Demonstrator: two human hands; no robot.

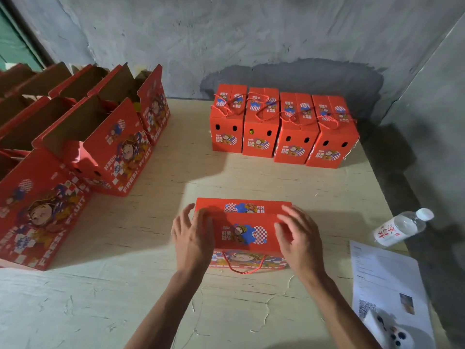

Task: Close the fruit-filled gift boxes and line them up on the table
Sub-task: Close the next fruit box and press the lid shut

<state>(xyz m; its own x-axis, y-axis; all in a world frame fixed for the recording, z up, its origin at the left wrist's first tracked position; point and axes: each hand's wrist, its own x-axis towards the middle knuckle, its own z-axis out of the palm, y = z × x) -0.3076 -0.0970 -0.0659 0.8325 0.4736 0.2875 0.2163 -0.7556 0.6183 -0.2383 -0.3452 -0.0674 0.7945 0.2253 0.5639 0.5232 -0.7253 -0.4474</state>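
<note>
Gift box (242, 229) being closed on the worktop (156, 222).
Lid flaps pressed by left hand (192, 236) and right hand (299, 236), fingers spread; placement beside the closed row (283, 127) is judged next.

Left hand (192, 239) and right hand (299, 238) spread, fingers relaxed.

water bottle (402, 226) lying on its side at table's right edge, printed sheet (385, 280) nr it, white device (382, 328) on sheet
</note>
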